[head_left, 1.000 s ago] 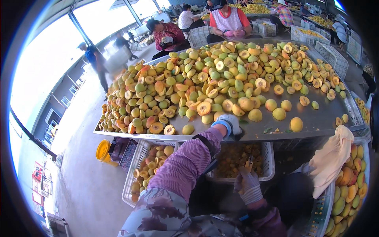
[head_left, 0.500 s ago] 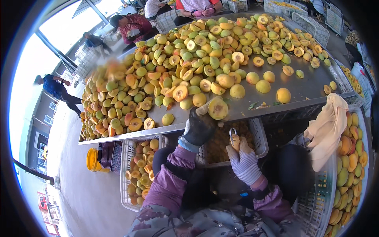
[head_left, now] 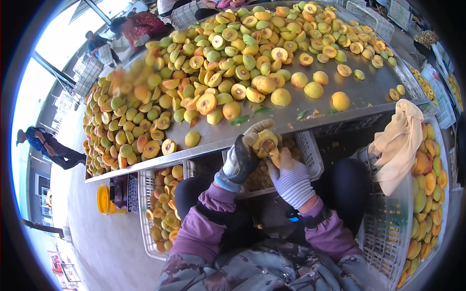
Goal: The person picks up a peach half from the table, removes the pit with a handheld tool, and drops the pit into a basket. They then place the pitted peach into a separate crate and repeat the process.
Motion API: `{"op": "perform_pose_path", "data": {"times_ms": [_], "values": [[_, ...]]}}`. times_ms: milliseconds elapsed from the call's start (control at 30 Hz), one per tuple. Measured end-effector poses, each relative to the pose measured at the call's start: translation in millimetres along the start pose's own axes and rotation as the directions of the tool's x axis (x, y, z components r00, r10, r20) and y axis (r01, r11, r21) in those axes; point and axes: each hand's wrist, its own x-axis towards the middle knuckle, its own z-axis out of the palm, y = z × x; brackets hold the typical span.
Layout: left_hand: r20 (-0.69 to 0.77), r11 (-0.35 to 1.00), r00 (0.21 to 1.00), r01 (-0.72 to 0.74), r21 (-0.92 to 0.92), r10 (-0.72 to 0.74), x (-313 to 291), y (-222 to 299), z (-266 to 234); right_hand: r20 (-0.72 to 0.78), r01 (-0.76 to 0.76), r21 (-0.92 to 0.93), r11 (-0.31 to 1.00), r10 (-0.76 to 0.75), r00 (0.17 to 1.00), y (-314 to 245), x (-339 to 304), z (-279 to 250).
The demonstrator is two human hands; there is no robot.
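Observation:
My left hand (head_left: 241, 157), in a dark and pale work glove, grips a yellow peach half (head_left: 264, 141) just past the metal table's near edge, cut face toward me. In my right hand (head_left: 292, 182), under a striped knit glove, is a pitting tool with a tan handle (head_left: 275, 157). Its metal loop, seen half a second ago, is now hidden at the centre of the cut face. Below both hands stands a white crate (head_left: 314, 157) with small brownish pieces in it. A large heap of peach halves (head_left: 204, 80) covers much of the metal table (head_left: 286, 119).
To the left, a white crate (head_left: 145, 208) holds peach halves, with a yellow bucket (head_left: 104, 199) beyond it. At right, a cream cloth (head_left: 400, 145) drapes over a crate (head_left: 386, 237) beside more peach halves (head_left: 427, 194). Several people are farther off; one (head_left: 46, 145) stands at far left.
The peach half has come down off the table edge toward me. My right hand has risen to it, bringing the pitting tool against its cut face. The view has shifted slightly.

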Motion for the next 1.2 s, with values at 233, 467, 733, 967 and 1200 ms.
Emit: {"op": "perform_pose_path", "data": {"times_ms": [233,467,733,967,1200], "values": [[0.025,0.966,0.994,0.111,-0.232,-0.108,-1,-15,-7,0.024,0.000,-0.025,1.000,0.001,1.000,0,-2,11],[-0.096,0.921,0.970,-0.242,-0.305,0.223,-8,-22,8,0.043,0.129,0.321,0.938,-0.151,0.988,-6,-3,7],[-0.124,0.978,0.983,0.150,0.144,-0.133,-11,17,5,0.330,-0.152,0.605,0.781,-0.072,0.941,-6,-16,8],[-0.193,0.994,0.977,-0.083,0.078,0.096,-13,-23,8,0.591,-0.541,0.653,0.530,0.090,0.802,-16,-14,-14],[-0.122,0.996,0.992,0.028,-0.083,-0.038,-12,-20,9,-0.007,0.119,0.559,0.820,-0.139,0.990,-14,-16,15]]}}
